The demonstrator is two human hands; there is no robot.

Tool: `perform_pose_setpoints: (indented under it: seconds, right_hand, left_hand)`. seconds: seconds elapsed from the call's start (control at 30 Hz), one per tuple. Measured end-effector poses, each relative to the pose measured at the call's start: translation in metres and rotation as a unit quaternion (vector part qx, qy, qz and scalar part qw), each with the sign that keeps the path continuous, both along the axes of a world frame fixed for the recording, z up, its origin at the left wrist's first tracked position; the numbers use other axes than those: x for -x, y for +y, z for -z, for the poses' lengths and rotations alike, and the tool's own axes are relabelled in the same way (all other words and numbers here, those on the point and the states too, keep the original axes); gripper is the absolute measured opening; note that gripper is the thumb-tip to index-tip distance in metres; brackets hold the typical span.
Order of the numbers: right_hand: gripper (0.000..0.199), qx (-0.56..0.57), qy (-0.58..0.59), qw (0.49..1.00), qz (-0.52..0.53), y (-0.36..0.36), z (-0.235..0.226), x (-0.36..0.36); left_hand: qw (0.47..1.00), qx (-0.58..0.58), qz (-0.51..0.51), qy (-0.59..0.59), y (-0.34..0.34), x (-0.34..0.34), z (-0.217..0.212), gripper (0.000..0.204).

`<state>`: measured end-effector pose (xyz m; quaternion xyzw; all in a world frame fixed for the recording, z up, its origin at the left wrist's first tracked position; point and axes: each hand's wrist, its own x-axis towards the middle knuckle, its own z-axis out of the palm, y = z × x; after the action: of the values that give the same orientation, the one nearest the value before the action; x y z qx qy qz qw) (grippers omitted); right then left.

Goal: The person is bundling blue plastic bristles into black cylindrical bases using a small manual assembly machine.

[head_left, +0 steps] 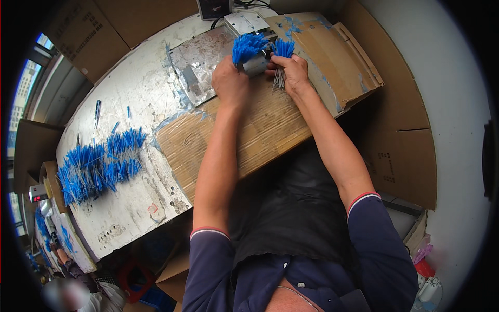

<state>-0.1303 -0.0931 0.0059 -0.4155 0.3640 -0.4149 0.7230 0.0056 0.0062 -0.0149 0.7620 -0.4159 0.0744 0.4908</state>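
My left hand (230, 82) is closed around a thick bunch of thin blue-sleeved wires (248, 48), their blue ends fanning out above the fist. To its right, my right hand (294, 73) pinches a smaller bunch of blue-ended wires (283, 48). Bare silvery leads hang down below those right fingers. Between the two hands sits a small metal fixture (256, 66), partly hidden by the left bunch. Both hands are over the far side of the bench, above a cardboard sheet (244, 130) covered with clear tape.
Heaps of blue-ended wires (83, 174) lie on the worn white bench (156, 197) at left, with a tweezer-like tool (97, 112) beyond. A metal plate (200, 65) and taped cardboard (332, 57) flank the fixture. Another person (101, 291) is at lower left.
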Motion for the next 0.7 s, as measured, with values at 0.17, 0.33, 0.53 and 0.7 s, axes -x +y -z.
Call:
perform_pose_setpoints:
  seconds: [0.17, 0.33, 0.53, 0.7]
  right_hand:
    - [0.014, 0.028, 0.021, 0.999, 0.006, -0.001, 0.005, 0.005]
    - [0.016, 0.032, 0.044, 0.999, -0.005, 0.004, 0.000, 0.007]
    - [0.019, 0.014, 0.026, 0.999, -0.019, 0.003, 0.000, 0.015]
    - [0.016, -0.004, -0.002, 0.999, -0.045, 0.005, -0.004, 0.016]
  left_hand:
    - [1.000, -0.007, 0.000, 0.000, -0.002, 0.002, 0.001, 0.012]
    - [1.000, -0.007, -0.003, -0.006, -0.002, 0.000, 0.004, 0.011]
    - [0.998, -0.029, -0.018, -0.061, -0.004, 0.005, 0.002, 0.009]
    - [0.999, -0.025, -0.035, -0.033, -0.003, 0.001, 0.003, 0.009]
